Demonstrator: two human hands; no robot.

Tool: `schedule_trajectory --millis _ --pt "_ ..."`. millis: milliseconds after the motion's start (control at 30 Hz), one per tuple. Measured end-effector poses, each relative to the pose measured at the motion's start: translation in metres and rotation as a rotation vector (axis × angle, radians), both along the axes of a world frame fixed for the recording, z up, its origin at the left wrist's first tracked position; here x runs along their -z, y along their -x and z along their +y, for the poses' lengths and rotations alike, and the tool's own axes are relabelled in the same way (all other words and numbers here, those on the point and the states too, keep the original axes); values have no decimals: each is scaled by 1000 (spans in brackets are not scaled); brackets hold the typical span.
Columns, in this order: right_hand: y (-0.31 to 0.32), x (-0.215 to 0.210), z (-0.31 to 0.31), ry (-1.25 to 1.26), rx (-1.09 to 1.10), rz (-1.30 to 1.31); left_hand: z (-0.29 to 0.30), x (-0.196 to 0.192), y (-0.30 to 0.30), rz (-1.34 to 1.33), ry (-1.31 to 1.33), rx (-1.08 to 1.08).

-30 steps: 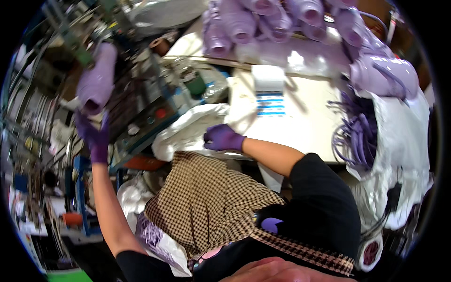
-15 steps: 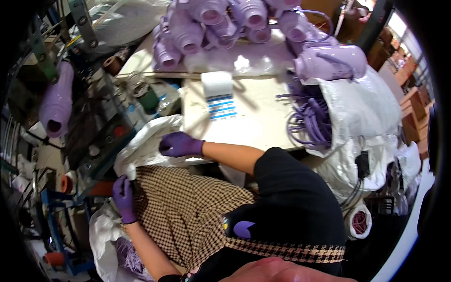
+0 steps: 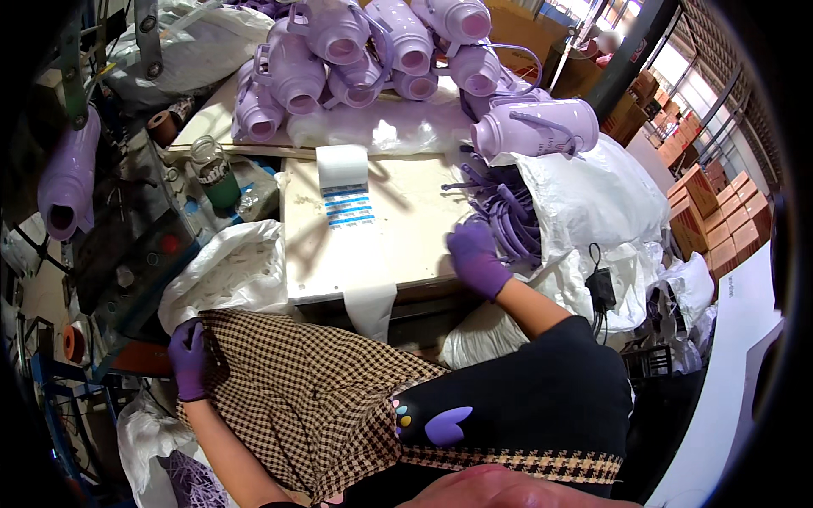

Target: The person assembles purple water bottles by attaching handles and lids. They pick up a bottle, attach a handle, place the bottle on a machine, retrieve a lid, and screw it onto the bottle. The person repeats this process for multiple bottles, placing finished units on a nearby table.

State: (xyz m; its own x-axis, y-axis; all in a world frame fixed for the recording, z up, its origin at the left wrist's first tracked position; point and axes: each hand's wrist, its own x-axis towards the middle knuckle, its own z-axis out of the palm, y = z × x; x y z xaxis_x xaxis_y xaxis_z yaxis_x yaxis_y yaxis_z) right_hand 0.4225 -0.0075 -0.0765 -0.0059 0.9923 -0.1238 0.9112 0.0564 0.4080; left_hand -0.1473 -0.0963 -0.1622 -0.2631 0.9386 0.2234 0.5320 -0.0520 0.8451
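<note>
My right hand (image 3: 476, 258), in a purple glove, is beside the worktop's right edge. Its fingers are apart and reach to a bundle of purple plastic handles (image 3: 508, 212) spilling from the mouth of a white woven sack (image 3: 584, 190). I see nothing held in it. My left hand (image 3: 188, 360), also in a purple glove, is low at the left, between the checked apron (image 3: 296, 364) and a reddish-brown machine part (image 3: 142, 359). Its fingers are bent together, and whatever they hold is hidden. A roll of labels (image 3: 343, 167) rests on the white worktop (image 3: 398, 245), its printed strip unrolled toward me.
Several lilac flask bodies (image 3: 301, 80) are stacked at the back; another flask (image 3: 542, 127) lies on the sack. One more flask (image 3: 69, 182) hangs at the machine on the left. A glass jar (image 3: 213, 173) and an open white bag (image 3: 237, 275) stand left of the worktop.
My right hand has moved right, from above the white bag to the purple handles. My left hand stays low by the machine. The whole view has shifted, and boxes show at right.
</note>
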Motion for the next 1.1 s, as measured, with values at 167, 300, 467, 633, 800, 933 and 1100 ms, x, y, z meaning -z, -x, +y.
schedule_trajectory --millis 167,300,467,633,800,933,1100 --pt "-82 39 -36 -197 -160 -357 7 3 -4 78 33 52" --pt "-63 26 -25 -274 -216 -94 3 3 -1 117 44 81" --pt "14 -18 -7 -468 -198 808 1 0 -2 103 41 51" --pt "105 -57 7 -162 -193 1806 -3 -9 -5 203 -134 6" --pt "182 -79 -34 865 -160 2087 -29 -60 -66 -253 -369 50" --pt "207 -26 -54 1670 100 2260 -84 -91 -115 -810 11 451" --pt "196 15 -90 1835 -120 2293 -126 -82 -124 -640 223 85"
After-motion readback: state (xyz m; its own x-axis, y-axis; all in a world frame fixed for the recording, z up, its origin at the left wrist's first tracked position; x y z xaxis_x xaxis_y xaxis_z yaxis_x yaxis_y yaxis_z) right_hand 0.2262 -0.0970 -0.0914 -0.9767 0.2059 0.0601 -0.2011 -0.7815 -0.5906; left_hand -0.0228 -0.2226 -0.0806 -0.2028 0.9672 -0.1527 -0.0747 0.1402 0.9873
